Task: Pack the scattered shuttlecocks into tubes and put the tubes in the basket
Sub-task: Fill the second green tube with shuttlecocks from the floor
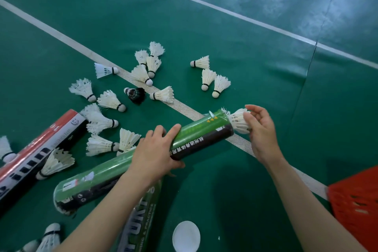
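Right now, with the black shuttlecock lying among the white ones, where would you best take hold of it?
Probably by its rounded cork, coming down from above on the far-left side. The black shuttlecock lies on its side with the cork pointing far left, where the floor is bare. Its skirt flares toward a white shuttlecock close on the right, and feathers crush easily.

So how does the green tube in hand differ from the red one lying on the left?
The green tube is in the grip of the left hand; the red tube lies on the floor, no hand on it. The green tube has a shuttlecock at its far end, held by the right hand; the red tube's far end shows none. Both are long, partly black tubes pointing up-right.
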The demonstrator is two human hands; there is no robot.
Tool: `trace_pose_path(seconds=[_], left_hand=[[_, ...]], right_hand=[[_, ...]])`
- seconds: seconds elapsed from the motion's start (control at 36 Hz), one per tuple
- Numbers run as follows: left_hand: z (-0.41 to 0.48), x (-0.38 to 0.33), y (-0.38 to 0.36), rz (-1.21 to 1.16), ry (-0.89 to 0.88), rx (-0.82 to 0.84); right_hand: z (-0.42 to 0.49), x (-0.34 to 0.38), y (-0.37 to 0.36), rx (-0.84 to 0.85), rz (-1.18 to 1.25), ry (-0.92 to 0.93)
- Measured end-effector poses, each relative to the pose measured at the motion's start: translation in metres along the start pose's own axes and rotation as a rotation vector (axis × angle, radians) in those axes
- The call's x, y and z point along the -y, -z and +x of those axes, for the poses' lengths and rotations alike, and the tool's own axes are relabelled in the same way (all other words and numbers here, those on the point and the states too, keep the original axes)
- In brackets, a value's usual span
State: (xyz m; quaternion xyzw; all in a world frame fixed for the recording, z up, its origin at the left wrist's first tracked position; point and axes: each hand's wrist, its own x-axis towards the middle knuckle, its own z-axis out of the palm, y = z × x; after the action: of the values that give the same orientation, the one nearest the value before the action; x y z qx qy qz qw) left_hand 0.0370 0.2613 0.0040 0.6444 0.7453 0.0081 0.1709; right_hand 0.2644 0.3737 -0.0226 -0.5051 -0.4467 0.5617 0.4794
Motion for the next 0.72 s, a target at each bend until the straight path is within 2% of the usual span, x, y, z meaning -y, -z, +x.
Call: trace_pose_path(seconds=[0.28,0.36,0.56,0.72], left_hand=[[-0.007,-0.005,0.001,0.05,-0.05,-0.031],[-0.005,-0.008,0.001,0.029,-0.039,-0.048],[0.003,-0.014,0.004,0.027,-0.014,-0.099],[0.015,-0.016,-0.001,0.01,0.076,-0.048]], right_hand=[[-0.008,0.007,-0.014,0.047,-0.045,0.065],[-0.007,0.007,-0.011,0.13,-0.03,0.06],[-0.009,0.002,-0.026,0.27,-0.037,0.009],[0.01,-0.01,-0.037,0.338,-0.061,-0.083]])
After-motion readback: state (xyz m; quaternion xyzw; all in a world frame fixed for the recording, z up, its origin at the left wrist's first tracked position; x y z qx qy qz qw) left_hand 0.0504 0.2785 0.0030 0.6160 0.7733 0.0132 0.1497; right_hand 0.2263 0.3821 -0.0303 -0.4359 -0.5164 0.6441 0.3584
